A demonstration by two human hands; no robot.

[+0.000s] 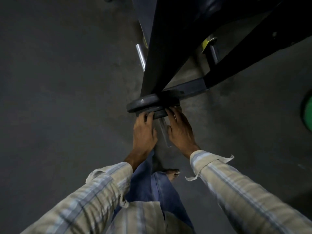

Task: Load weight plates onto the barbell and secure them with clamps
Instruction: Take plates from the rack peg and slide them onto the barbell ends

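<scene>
I judge the step in hand to be pushing a small weight plate (159, 114) along the barbell sleeve (164, 132) until it sits against the bigger plate (146, 103) already on the bar. To do this well I would keep both hands level on the two sides of the plate, so that its hole stays square to the sleeve and does not jam, and I would push evenly until the two plates touch flat, with no gap between them. I would also keep the fingers on the outer rim and not between the plates, because they could be pinched there. My left hand (144, 130) is curled over the left edge of the small plate, fingers bent round the rim, so it holds the plate. My right hand (179, 129) lies with the fingers almost straight against the right side of the same plate, pressing more than gripping; whether the thumb is hooked under it I cannot tell. The bare end of the sleeve shows between my two wrists, above the grey floor (59, 98). I see no clamp in this view, so that part is not yet done.
</scene>
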